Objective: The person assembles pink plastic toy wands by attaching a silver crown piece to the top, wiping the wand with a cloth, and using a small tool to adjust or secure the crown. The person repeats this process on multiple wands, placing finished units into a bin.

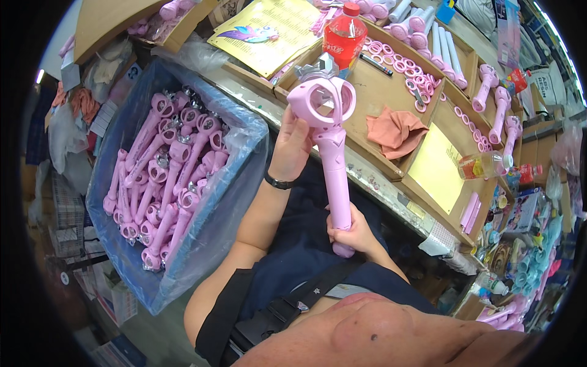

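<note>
A pink toy wand (335, 177) stands nearly upright in front of me, with a round open head and a silver crown-like piece (318, 66) on top. My left hand (293, 145) is closed on the left side of its head. Lower down, my right hand (356, 231) wraps round the handle close to its bottom end. To the left, many similar pink wands (177, 153) with silver tops lie piled in a bin lined with blue plastic (192, 269).
Beyond the wand, a workbench carries cardboard trays (382, 160) with pink rings (422, 82), a marker (376, 65), a crumpled orange cloth (395, 131) and a yellow sheet (435, 166). A red-labelled bottle (344, 40) stands just behind the wand's head. More wands (499, 116) lie at the right.
</note>
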Demonstrator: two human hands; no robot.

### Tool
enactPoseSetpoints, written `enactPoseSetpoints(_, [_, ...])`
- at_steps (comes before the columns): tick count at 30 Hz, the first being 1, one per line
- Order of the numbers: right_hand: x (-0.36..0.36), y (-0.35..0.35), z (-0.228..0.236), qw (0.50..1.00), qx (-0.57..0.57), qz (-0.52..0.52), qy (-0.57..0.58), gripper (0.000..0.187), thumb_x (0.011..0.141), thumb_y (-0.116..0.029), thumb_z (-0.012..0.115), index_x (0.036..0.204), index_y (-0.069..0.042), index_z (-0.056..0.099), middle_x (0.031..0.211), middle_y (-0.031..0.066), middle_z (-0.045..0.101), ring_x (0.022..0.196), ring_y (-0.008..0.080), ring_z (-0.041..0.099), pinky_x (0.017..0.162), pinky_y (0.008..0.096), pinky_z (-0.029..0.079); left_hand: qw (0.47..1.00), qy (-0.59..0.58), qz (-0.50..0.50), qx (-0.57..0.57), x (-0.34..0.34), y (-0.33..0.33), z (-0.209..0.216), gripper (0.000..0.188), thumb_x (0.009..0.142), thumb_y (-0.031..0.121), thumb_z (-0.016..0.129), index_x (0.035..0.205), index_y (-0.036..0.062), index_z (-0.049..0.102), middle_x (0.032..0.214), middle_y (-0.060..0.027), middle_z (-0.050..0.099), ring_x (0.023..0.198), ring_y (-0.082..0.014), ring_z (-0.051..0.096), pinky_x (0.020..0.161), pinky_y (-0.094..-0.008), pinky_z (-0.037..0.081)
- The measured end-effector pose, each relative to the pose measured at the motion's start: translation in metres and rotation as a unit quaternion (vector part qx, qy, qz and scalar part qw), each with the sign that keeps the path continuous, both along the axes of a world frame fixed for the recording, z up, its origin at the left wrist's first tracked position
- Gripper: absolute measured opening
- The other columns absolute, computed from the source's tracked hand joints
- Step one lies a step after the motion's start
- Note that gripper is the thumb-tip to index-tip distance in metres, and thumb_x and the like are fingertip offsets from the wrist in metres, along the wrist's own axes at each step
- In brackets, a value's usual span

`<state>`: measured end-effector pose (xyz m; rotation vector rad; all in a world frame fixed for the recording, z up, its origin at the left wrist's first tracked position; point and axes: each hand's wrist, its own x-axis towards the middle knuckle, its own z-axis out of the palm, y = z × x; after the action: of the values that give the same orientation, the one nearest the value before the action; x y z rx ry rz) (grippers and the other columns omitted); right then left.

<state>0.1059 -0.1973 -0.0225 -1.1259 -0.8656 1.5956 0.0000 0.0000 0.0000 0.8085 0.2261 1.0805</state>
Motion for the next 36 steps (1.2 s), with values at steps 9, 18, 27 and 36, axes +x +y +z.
enactPoseSetpoints(9, [0.013, 0.004, 0.002, 0.944, -0.110, 0.060, 0.305, 0.052, 0.073, -0.014, 0.073, 0.113, -0.002, 0.043, 0.068, 0.0073, 0.050, 0.048, 0.0140, 0.049, 0.045, 0.0269, 0.043, 0.966, 0.161, 0.179, 0.095, 0.000, 0.006, 0.005, 0.054, 0.089, 0.015, 0.060, 0.130, -0.0033, 0.031, 0.125, -0.0151, 0.044, 0.111, -0.0169, 0.049, 0.092, -0.0301, 0.044])
enactPoseSetpoints(18, [0.016, -0.005, -0.011, 0.886, -0.090, 0.113, 0.441, 0.046, 0.075, -0.013, 0.070, 0.111, -0.003, 0.044, 0.066, 0.0089, 0.050, 0.046, 0.0163, 0.048, 0.045, 0.0294, 0.044, 0.967, 0.142, 0.154, 0.144, -0.002, 0.001, 0.002, 0.046, 0.093, 0.013, 0.053, 0.131, -0.0046, 0.034, 0.121, -0.0123, 0.050, 0.108, -0.0155, 0.051, 0.093, -0.0300, 0.042])
enactPoseSetpoints(27, [0.008, 0.014, 0.024, 0.980, -0.091, -0.047, -0.172, 0.049, 0.078, -0.016, 0.067, 0.117, 0.000, 0.043, 0.078, 0.0127, 0.062, 0.058, 0.0221, 0.063, 0.054, 0.0323, 0.050, 0.962, 0.146, 0.229, 0.019, -0.013, 0.006, -0.002, 0.044, 0.099, 0.023, 0.042, 0.136, 0.0023, 0.032, 0.133, -0.0131, 0.043, 0.117, -0.0216, 0.050, 0.099, -0.0367, 0.041])
enactPoseSetpoints(36, [-0.008, 0.005, 0.029, 0.840, 0.005, -0.051, -0.540, 0.058, 0.078, -0.023, 0.065, 0.124, -0.003, 0.036, 0.082, 0.0256, 0.063, 0.068, 0.0379, 0.065, 0.063, 0.0417, 0.052, 0.911, 0.289, 0.249, 0.156, -0.011, 0.008, -0.003, 0.040, 0.085, 0.008, 0.064, 0.113, -0.0044, 0.038, 0.111, -0.0134, 0.050, 0.094, -0.0156, 0.058, 0.078, -0.0265, 0.051])
